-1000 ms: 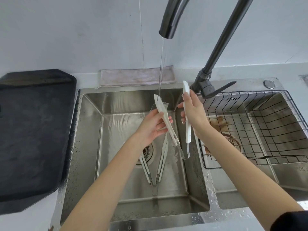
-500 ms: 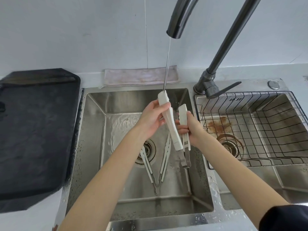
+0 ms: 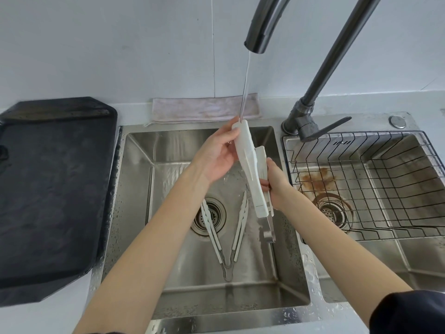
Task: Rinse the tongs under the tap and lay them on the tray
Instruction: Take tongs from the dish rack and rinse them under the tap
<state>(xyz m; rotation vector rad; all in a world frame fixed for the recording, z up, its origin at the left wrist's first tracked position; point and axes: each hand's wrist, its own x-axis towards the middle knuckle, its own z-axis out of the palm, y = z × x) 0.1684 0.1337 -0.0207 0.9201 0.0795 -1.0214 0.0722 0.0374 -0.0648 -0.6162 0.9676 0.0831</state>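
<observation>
Your left hand curls its fingers round the upper end of the white plastic-handled tongs with steel tips, and your right hand clamps their two arms together lower down, steel tips pointing down. The thin stream from the dark curved metal tap lands on the tongs' top end, above the left basin of the stainless steel double sink. A second pair of white tongs lies spread on that basin's floor beside the drain. The black tray sits on the counter to the left, a folded pale cloth lies behind the sink, and a wire rack fills the right basin. No writing is readable.
</observation>
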